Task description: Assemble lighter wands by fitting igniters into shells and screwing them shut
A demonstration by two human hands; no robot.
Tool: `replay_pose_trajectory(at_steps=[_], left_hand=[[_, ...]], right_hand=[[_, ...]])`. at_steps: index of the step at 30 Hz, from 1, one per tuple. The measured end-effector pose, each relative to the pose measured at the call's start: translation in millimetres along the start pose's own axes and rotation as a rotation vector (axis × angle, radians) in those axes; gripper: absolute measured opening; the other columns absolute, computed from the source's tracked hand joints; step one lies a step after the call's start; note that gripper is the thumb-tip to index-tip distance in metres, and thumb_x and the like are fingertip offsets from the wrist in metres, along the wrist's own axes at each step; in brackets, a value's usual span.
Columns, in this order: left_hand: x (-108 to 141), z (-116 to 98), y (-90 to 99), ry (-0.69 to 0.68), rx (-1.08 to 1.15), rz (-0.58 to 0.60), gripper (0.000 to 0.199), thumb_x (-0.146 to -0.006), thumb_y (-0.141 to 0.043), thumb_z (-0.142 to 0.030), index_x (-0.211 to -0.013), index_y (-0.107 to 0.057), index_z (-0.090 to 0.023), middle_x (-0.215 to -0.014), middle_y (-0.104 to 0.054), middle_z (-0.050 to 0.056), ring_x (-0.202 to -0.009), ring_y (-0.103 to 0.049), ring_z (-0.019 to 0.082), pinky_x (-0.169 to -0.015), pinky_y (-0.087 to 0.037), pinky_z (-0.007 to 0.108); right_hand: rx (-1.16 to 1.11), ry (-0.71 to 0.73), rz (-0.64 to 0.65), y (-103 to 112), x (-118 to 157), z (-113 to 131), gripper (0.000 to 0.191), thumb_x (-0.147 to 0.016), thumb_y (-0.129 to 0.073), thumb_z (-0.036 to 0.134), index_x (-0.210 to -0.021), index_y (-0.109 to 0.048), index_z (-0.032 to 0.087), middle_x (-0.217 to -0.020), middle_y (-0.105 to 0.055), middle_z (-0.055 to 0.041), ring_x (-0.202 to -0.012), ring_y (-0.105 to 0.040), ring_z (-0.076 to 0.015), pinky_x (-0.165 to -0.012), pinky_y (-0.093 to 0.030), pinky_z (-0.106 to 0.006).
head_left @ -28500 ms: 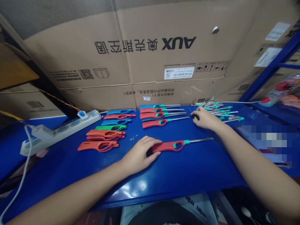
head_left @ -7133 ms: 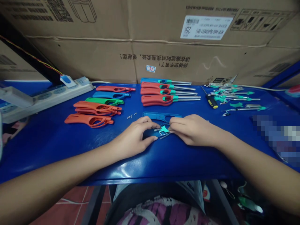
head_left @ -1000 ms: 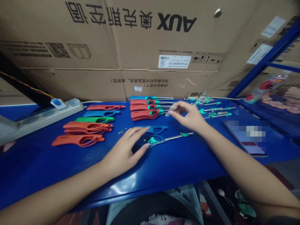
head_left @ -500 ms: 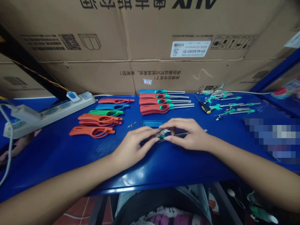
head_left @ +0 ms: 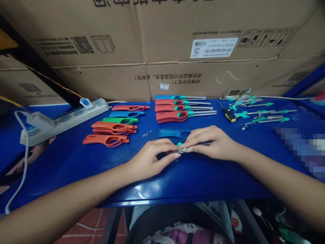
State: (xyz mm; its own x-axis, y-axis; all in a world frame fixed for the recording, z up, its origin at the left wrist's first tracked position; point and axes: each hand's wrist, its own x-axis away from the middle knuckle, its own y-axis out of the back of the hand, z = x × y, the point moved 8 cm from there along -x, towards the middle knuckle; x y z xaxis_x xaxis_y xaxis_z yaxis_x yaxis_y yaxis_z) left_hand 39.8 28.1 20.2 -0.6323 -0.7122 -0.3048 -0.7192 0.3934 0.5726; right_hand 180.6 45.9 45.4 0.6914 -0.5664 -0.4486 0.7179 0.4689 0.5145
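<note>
I hold a small part [head_left: 182, 150] in a fingertip pinch with the left hand [head_left: 152, 155] and the right hand [head_left: 215, 144], over the counter [head_left: 203, 179]; it appears translucent, though the grip hides most of it. A blue shell half [head_left: 170, 133] lies just behind, near the red lighters [head_left: 166, 117].
</note>
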Motion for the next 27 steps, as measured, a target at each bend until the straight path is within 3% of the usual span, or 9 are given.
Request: replay_pose_trajectory(at_steps=[3,6,11,15,18,22,27], left_hand=[[0,1,2.5,0.011,-0.026,-0.01,0.017,-0.097,-0.063,-0.025,-0.108,-0.074,-0.017,-0.101,-0.075,0.006,-0.091,-0.069,0.017,-0.084,-0.054,0.028],[-1,3,12.4,0.049,-0.056,-0.111,0.013,-0.096,-0.065,-0.027,-0.101,-0.073,-0.018,-0.095,-0.073,0.005,-0.086,-0.068,0.016,-0.081,-0.053,0.028],[-2,15,20.7,0.173,-0.035,-0.209,0.014,-0.091,-0.068,-0.029,-0.092,-0.072,-0.016,-0.079,-0.068,0.002,-0.068,-0.06,0.012,-0.064,-0.049,0.024],[-1,22,16.7,0.255,-0.004,-0.185,0.019,-0.088,-0.07,-0.034,-0.088,-0.072,-0.015,-0.067,-0.064,0.0,-0.059,-0.056,0.011,-0.056,-0.045,0.022],[0,25,15.0,0.276,0.013,-0.176,0.021,-0.087,-0.07,-0.035,-0.087,-0.072,-0.014,-0.065,-0.063,-0.001,-0.057,-0.055,0.01,-0.055,-0.044,0.021],[-1,29,14.3,0.295,0.031,-0.168,0.022,-0.086,-0.071,-0.035,-0.088,-0.072,-0.013,-0.065,-0.062,-0.001,-0.057,-0.054,0.01,-0.054,-0.043,0.021],[-1,31,14.4,0.3,0.049,-0.169,0.021,-0.084,-0.073,-0.034,-0.089,-0.071,-0.014,-0.066,-0.06,-0.002,-0.057,-0.053,0.009,-0.053,-0.043,0.02]], right_hand=[[0.08,-0.058,0.009,1,1,-5,0.021,-0.092,-0.071,0.027,-0.11,-0.077,0.02,-0.092,-0.077,-0.0054,-0.079,-0.07,-0.0143,-0.071,-0.056,-0.025],[0.271,-0.096,-0.02,3,3,-9,0.034,-0.089,-0.075,0.032,-0.12,-0.07,0.02,-0.094,-0.072,-0.0047,-0.075,-0.064,-0.0137,-0.068,-0.052,-0.025],[0.54,-0.082,0.189,-15,7,-15,0.024,-0.093,-0.068,0.033,-0.114,-0.066,0.022,-0.113,-0.067,-0.0074,-0.093,-0.065,-0.0182,-0.076,-0.052,-0.029],[0.691,-0.023,0.308,-27,10,-16,0.012,-0.1,-0.056,0.027,-0.106,-0.065,0.021,-0.108,-0.067,-0.0068,-0.088,-0.065,-0.0181,-0.073,-0.05,-0.03],[0.631,-0.049,0.296,-26,10,-18,0.011,-0.1,-0.053,0.024,-0.103,-0.064,0.021,-0.106,-0.066,-0.0062,-0.086,-0.064,-0.0166,-0.07,-0.049,-0.028],[0.399,-0.105,0.177,-19,6,-17,0.006,-0.097,-0.057,0.018,-0.096,-0.064,0.019,-0.096,-0.065,-0.0043,-0.079,-0.061,-0.013,-0.071,-0.049,-0.025],[0.128,-0.331,0.074,-11,7,-36,0.006,-0.092,-0.065,0.023,-0.089,-0.064,0.018,-0.072,-0.061,0.002,-0.051,-0.049,-0.006,-0.05,-0.042,-0.02]])
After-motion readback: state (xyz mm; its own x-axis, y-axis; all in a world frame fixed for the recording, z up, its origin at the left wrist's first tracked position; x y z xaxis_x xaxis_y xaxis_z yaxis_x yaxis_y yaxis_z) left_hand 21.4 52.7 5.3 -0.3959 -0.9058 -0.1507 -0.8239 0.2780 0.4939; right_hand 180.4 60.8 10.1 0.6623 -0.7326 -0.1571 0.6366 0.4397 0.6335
